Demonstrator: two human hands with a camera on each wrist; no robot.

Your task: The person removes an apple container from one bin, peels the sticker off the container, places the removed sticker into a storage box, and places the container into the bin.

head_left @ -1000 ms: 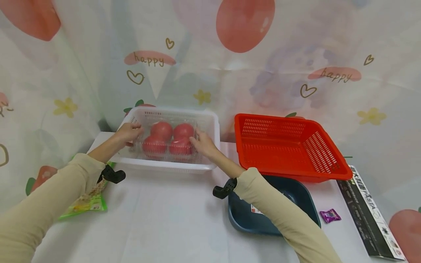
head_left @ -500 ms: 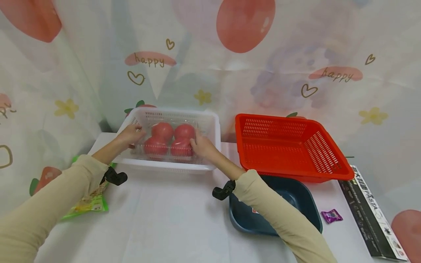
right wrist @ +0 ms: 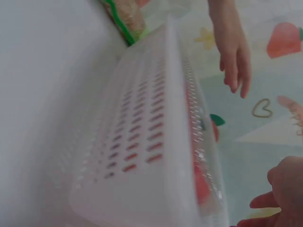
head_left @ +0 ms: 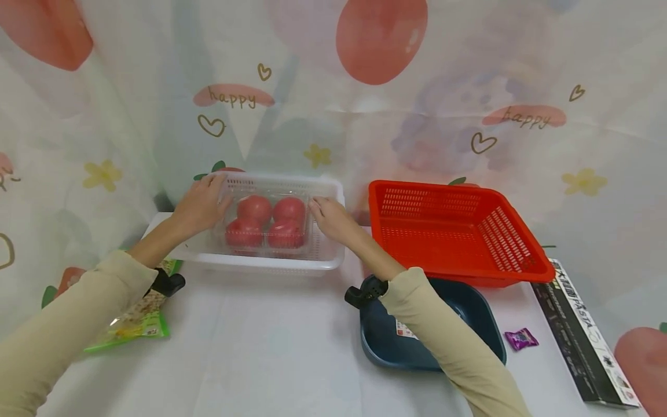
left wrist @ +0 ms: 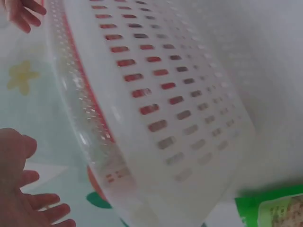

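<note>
In the head view, a white plastic basket (head_left: 281, 264) stands at the back left. Inside it lies a clear plastic box (head_left: 308, 240) with several round red fruits (head_left: 255, 209) that look like tomatoes. My left hand (head_left: 200, 204) is raised over the basket's left end, holding nothing. Its fingers are spread apart in the left wrist view. My right hand (head_left: 334, 220) is over the basket's right end, just beside the box. In the right wrist view its fingers (right wrist: 262, 200) look loose, with nothing between them. Both wrist views show the basket's slotted wall from outside.
A red plastic basket (head_left: 464, 272) stands at the back right, behind a dark blue tray (head_left: 380, 353) partly under my right sleeve. A small purple candy packet (head_left: 521, 339) and a long black-and-white box (head_left: 583, 341) lie to the right. A green bag (head_left: 148, 324) lies at left.
Both hands have left the ends of the clear box. The left hand rose up and back, and the right drew off to the right. The box stays in the white basket.
</note>
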